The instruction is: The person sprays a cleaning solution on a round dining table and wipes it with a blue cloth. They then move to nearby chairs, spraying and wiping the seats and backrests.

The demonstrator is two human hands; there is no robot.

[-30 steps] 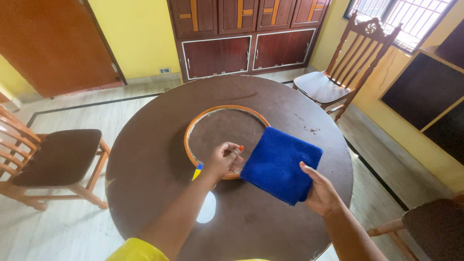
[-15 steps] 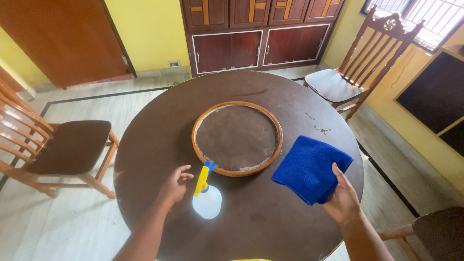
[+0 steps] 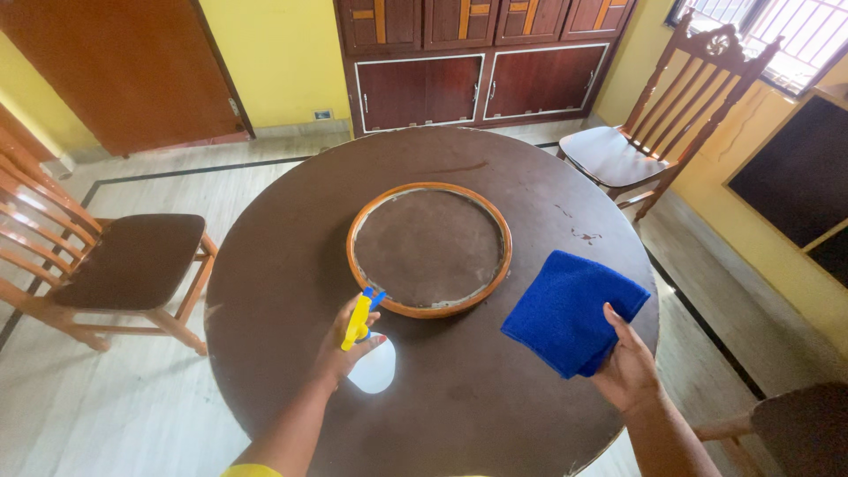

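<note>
A round dark brown table (image 3: 291, 265) fills the middle of the view, with a raised round turntable (image 3: 429, 247) rimmed in orange wood at its centre. A white spray bottle (image 3: 374, 367) with a yellow and blue trigger head stands near the front edge. My left hand (image 3: 346, 346) is wrapped around the bottle's neck and trigger. My right hand (image 3: 629, 367) holds a folded blue cloth (image 3: 570, 309) by its near corner, over the table's right side.
A wooden chair with a dark seat (image 3: 124, 265) stands at the left. A carved wooden chair (image 3: 654, 132) is at the back right, and part of another seat (image 3: 799, 433) shows at the lower right. Dark cabinets (image 3: 477, 84) line the back wall.
My left hand left the cloth, swung down to the left and closed on the spray bottle. The cloth and my right hand shifted to the right, off the turntable.
</note>
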